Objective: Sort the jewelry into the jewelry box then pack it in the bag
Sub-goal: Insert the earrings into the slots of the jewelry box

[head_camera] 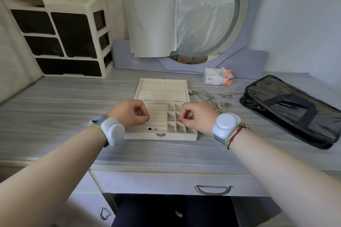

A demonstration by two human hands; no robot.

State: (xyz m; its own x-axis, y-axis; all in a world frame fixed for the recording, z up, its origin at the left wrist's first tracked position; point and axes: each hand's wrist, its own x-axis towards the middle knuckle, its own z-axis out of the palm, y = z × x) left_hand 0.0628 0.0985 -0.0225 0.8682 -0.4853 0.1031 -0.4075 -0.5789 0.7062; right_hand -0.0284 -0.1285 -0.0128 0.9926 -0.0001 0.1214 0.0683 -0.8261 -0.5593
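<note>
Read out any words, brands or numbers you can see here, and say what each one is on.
Tissue pack: blue print on the wrapper, too small and blurred to read.
Jewelry box and black bag: no text visible.

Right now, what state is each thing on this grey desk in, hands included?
Beige wooden jewelry box: lid open, two small studs inside.
Silver chains: loose on the desk, outside box.
Black glossy bag: lying flat.
Tissue pack: opened.
Desk drawer: shut.
Left hand: fingers curled.
Right hand: fingers curled.
</note>
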